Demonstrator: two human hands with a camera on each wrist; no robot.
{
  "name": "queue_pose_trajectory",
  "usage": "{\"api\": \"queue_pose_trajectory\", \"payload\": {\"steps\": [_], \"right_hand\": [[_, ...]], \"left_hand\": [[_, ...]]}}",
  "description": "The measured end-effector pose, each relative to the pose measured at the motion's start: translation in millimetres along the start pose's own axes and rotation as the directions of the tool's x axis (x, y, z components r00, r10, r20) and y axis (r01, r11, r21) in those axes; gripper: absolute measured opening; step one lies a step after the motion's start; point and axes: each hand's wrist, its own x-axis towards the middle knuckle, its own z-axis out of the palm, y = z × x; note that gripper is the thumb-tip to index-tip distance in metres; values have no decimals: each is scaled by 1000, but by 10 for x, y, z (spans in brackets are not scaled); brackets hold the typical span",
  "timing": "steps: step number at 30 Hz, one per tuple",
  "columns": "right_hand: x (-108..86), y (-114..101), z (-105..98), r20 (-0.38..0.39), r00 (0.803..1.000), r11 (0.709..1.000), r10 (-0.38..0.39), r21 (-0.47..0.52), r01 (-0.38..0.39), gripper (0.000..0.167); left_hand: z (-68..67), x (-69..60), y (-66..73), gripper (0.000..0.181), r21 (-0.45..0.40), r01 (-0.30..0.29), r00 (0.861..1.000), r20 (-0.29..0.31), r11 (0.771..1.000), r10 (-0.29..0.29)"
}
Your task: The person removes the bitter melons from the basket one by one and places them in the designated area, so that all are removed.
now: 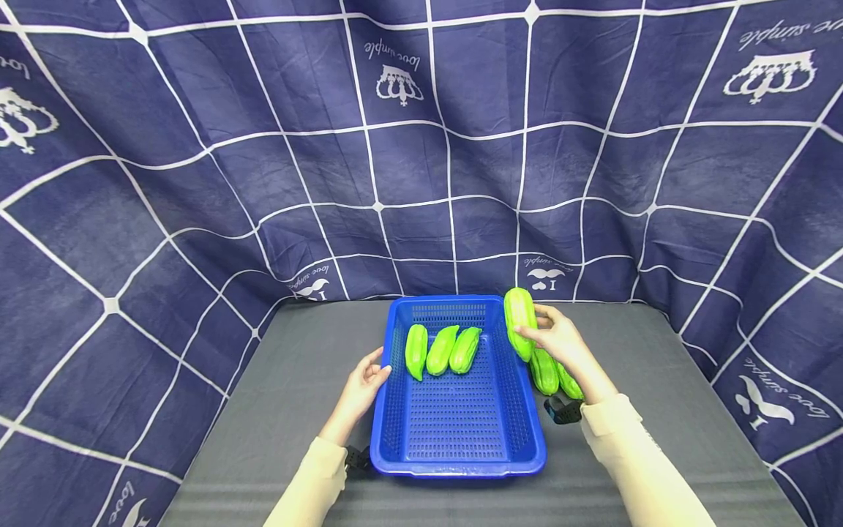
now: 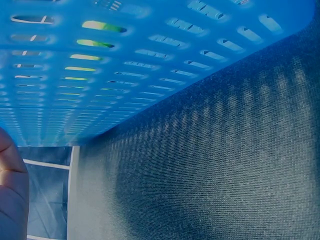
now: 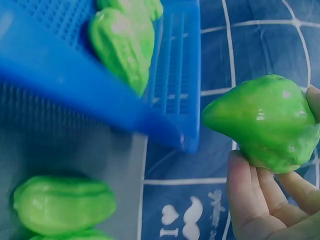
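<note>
My right hand [image 1: 556, 338] grips a green ridged vegetable [image 1: 520, 315] above the right rim of the blue basket [image 1: 461, 468]. In the right wrist view the fingers of that hand [image 3: 275, 200] curl round the held vegetable [image 3: 270, 122], its pointed end away from the palm. Three more green vegetables [image 1: 416, 350] lie side by side in the basket's far part. My left hand [image 1: 361, 384] holds the basket's left rim, thumb on the edge; the left wrist view shows the basket's slotted side [image 2: 165, 55] and part of the hand [image 2: 11, 190].
At least two more green vegetables [image 1: 544, 372] lie on the grey table [image 1: 296, 410] to the right of the basket, partly behind my right hand and wrist. A blue cloth with white lines [image 1: 408, 168] hangs behind and beside the table.
</note>
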Motion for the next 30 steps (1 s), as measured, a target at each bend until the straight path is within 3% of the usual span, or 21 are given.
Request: {"api": "queue_pose_trajectory", "payload": {"steps": [13, 22, 30], "right_hand": [[-47, 306, -333, -20, 998, 997, 61, -52, -62, 76], [-64, 519, -524, -91, 987, 985, 133, -94, -141, 81], [-119, 764, -650, -137, 975, 966, 177, -163, -199, 80]], "left_hand": [[-11, -4, -17, 53, -10, -16, 1000, 4, 1000, 16], [-1, -25, 46, 53, -22, -5, 1000, 1, 1000, 5], [3, 5, -16, 55, -28, -6, 1000, 0, 1000, 6]]}}
